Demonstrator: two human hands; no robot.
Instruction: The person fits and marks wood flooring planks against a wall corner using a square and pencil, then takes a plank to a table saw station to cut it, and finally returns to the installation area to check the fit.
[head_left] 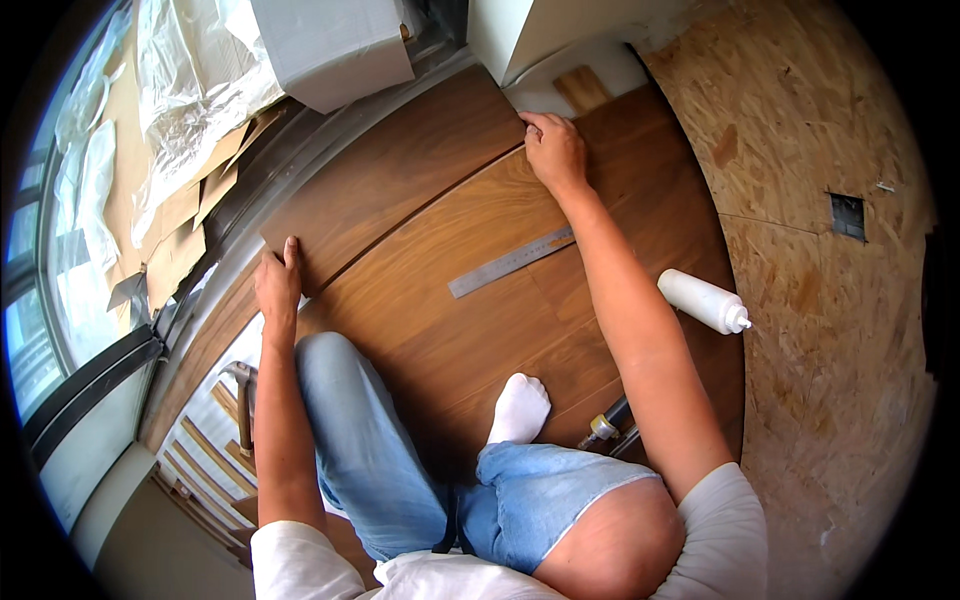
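At the far left I can see sheets of cardboard [173,263] under crumpled clear plastic [205,85], and below them, at the lower left, a hammer [241,405]. Just above it, the left hand [276,283] touches the lower-left end of a loose brown plank [395,165], thumb held apart from the fingers; whether it pinches the board I can't tell.

The plank lies between the two hands in the upper middle, its long axis slanting from lower left to upper right, with a dark gap along its near edge beside the laid boards [430,320]. A pale box [340,55] sits beyond it at the top; its contents are hidden. A steel ruler [512,262] lies in the centre.

Then the right hand [556,152], fingers bent together at the plank's upper-right end; each hand has its own end, neither nearer. Past that forearm, right of centre, a white squeeze bottle [703,301] lies on its side, nozzle pointing right, its filling not visible through the wall.
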